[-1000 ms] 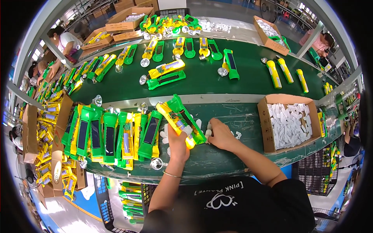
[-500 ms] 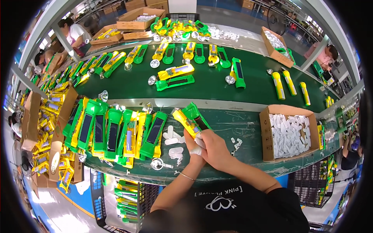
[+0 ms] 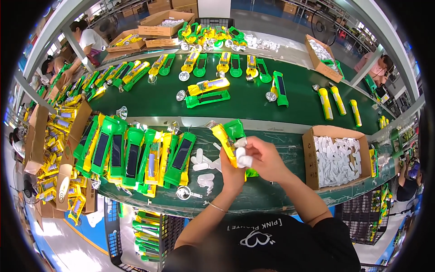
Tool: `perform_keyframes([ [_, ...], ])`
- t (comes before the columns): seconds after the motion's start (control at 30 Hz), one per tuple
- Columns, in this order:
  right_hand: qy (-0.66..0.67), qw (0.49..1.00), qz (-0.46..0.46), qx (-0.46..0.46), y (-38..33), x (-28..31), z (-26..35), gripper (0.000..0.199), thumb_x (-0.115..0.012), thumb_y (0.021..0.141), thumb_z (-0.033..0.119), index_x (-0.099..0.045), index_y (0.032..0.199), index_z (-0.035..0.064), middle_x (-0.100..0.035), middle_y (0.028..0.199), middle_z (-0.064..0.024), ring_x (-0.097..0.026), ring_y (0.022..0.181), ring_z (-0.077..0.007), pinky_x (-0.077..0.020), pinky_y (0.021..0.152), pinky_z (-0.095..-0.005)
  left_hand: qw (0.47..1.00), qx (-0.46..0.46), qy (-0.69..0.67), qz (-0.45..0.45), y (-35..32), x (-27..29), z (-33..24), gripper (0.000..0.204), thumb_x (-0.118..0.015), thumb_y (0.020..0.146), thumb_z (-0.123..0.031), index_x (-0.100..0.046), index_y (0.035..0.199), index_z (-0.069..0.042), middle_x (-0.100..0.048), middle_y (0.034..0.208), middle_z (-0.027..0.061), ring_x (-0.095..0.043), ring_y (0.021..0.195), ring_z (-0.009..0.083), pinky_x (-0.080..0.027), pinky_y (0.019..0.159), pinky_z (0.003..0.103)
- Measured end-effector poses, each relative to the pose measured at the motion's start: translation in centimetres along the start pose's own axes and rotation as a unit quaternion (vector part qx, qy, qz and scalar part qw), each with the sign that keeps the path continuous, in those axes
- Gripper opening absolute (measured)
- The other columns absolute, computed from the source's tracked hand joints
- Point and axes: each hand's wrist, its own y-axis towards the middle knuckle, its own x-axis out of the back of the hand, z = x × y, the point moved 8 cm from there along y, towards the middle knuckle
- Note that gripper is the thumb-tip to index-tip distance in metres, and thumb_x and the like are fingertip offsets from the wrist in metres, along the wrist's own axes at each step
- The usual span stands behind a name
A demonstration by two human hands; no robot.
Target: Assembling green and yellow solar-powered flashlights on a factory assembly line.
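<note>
Left of the brown carton (image 3: 310,161), our left hand (image 3: 232,176) has its grip clamped around an open flashlight (image 3: 220,136), low down, probably leaving its inside reachable. Our right hand (image 3: 268,157) pinches blurred white pieces (image 3: 245,161) against or just beside it. The flashlight's long axis slants, its far end pointing ahead and away from the carton. Farther left of the carton, leaning flashlights (image 3: 132,156) crowd the counter (image 3: 276,132), perhaps saving room. Beyond the carton lie yellow tubes (image 3: 326,105).
</note>
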Motion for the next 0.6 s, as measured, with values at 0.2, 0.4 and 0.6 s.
perform_keyframes([
  [0.2,-0.324,0.936,0.047,0.128,-1.3,-0.6,2.1,0.017,-0.058,0.068,0.005,-0.052,0.084,0.0028,-0.058,0.074,-0.0102,-0.055,0.066,-0.0259,-0.0426,0.061,-0.0366,0.999,0.016,0.033,-0.016,0.4,1.6,1.0,0.058,-0.050,0.072,0.008,-0.028,0.124,-0.004,-0.044,0.109,0.0088,-0.048,0.097,0.0169,-0.042,0.081,0.029],
  [0.4,-0.256,0.966,-0.008,0.042,-0.2,0.3,2.1,0.016,-0.060,0.071,0.002,-0.055,0.086,0.0016,-0.060,0.073,-0.0084,-0.058,0.065,-0.0199,-0.0450,0.059,-0.0308,0.997,-0.007,0.076,-0.006,0.1,1.7,1.9,0.064,-0.050,0.068,0.012,-0.026,0.125,-0.002,-0.042,0.110,0.0103,-0.045,0.102,0.0193,-0.039,0.087,0.030],
  [0.6,-0.124,0.988,-0.088,0.004,0.6,0.2,-0.2,0.020,-0.059,0.073,0.003,-0.051,0.091,-0.0011,-0.062,0.077,-0.0120,-0.062,0.066,-0.0164,-0.0484,0.060,-0.0262,0.992,-0.070,0.101,0.017,-0.9,-0.3,-0.1,0.068,-0.050,0.069,0.012,-0.021,0.128,-0.003,-0.041,0.112,0.0103,-0.044,0.104,0.0197,-0.038,0.088,0.030],
])
